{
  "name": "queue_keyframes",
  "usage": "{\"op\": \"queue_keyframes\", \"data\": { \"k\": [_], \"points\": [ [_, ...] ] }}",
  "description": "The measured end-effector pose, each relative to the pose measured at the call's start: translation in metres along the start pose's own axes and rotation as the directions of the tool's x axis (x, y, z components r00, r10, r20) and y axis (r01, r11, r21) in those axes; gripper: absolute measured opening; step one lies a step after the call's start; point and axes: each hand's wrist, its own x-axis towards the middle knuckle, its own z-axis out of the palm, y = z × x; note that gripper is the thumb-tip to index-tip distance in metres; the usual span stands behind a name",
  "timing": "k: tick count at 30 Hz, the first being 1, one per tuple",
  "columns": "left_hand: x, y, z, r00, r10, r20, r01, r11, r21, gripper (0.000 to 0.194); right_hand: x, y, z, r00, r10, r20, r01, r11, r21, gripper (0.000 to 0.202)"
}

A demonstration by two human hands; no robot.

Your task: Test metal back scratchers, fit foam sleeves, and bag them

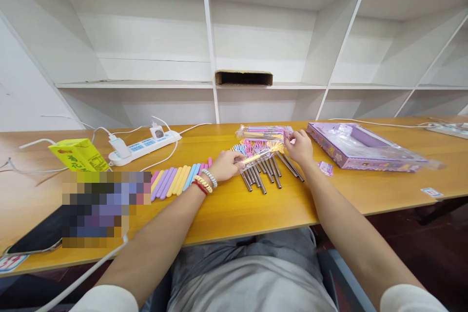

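Note:
A yellow back scratcher (252, 158) in a clear plastic sleeve stretches between my hands. My left hand (226, 165), with bracelets at its wrist, pinches the handle end. At the hand-shaped end, my right hand (300, 146) has its fingers closed on the sleeve's edge. Beneath lie several metal rods (268, 175) with coloured hand-shaped heads, partly hidden by the held piece. Left of them, a row of pink, purple, yellow and blue handles (179, 180) lies on the table. Wrapped back scratchers (265, 131) rest just behind the pile.
An open purple box (380, 162) with clear plastic sits at the right, near a small purple card (325, 168). A power strip (146, 147) with cables, a yellow carton (78, 154) and a dark phone (38, 229) occupy the left. White shelves (210, 34) rise behind.

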Motion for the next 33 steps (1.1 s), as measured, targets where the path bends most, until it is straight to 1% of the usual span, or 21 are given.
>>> {"op": "queue_keyframes", "data": {
  "k": [3,5,8,9,11,13,14,19,22,24,26,30,32,33],
  "points": [
    [0.0,-0.001,0.0,1.0,0.009,-0.006,-0.009,1.0,-0.017,0.023,0.002,0.004,-0.001,0.997,0.083,0.001,-0.083,0.997,0.002,0.023],
    [0.001,-0.002,0.0,1.0,0.013,-0.013,-0.013,1.0,-0.023,0.023,0.004,0.008,0.0,0.984,0.167,0.056,-0.17,0.983,0.074,0.021],
    [0.002,-0.006,0.0,1.0,0.016,-0.016,-0.016,1.0,-0.023,0.024,0.005,0.015,0.005,0.935,0.307,0.181,-0.343,0.91,0.233,0.019],
    [0.002,-0.007,0.0,1.0,0.016,-0.016,-0.017,1.0,-0.024,0.024,0.005,0.017,0.007,0.917,0.337,0.214,-0.389,0.877,0.281,0.02],
    [0.003,-0.009,0.001,1.0,0.019,-0.011,-0.019,0.999,-0.029,0.025,0.006,0.021,0.011,0.895,0.369,0.25,-0.44,0.821,0.364,0.023],
    [0.003,-0.01,0.001,1.0,0.02,-0.009,-0.02,0.999,-0.033,0.025,0.006,0.024,0.014,0.889,0.379,0.256,-0.455,0.792,0.408,0.026],
    [0.003,-0.01,0.001,1.0,0.02,-0.009,-0.021,0.999,-0.032,0.025,0.006,0.024,0.015,0.892,0.379,0.246,-0.45,0.793,0.41,0.026],
    [0.003,-0.01,0.0,1.0,0.016,-0.013,-0.016,0.999,-0.03,0.025,0.008,0.025,0.013,0.913,0.383,0.141,-0.408,0.846,0.343,0.025],
    [0.004,-0.011,0.0,0.999,0.021,-0.024,-0.022,0.999,-0.038,0.025,0.008,0.025,0.01,0.915,0.392,0.094,-0.4,0.856,0.328,0.022],
    [0.004,-0.012,0.0,0.999,0.022,-0.025,-0.023,0.999,-0.04,0.025,0.009,0.026,0.01,0.913,0.401,0.072,-0.399,0.848,0.348,0.022],
    [0.004,-0.011,0.0,1.0,0.02,-0.021,-0.021,0.999,-0.041,0.025,0.009,0.027,0.01,0.91,0.406,0.079,-0.402,0.82,0.407,0.022],
    [0.003,-0.01,-0.001,1.0,0.013,-0.02,-0.014,0.999,-0.04,0.024,0.01,0.028,0.012,0.905,0.405,0.133,-0.406,0.724,0.558,0.028],
    [0.003,-0.011,-0.001,1.0,0.014,-0.02,-0.015,0.999,-0.037,0.024,0.011,0.028,0.011,0.908,0.391,0.151,-0.402,0.711,0.577,0.029],
    [0.003,-0.011,-0.001,1.0,0.014,-0.022,-0.015,0.999,-0.034,0.024,0.011,0.028,0.011,0.911,0.381,0.157,-0.399,0.725,0.561,0.027]
  ]
}}
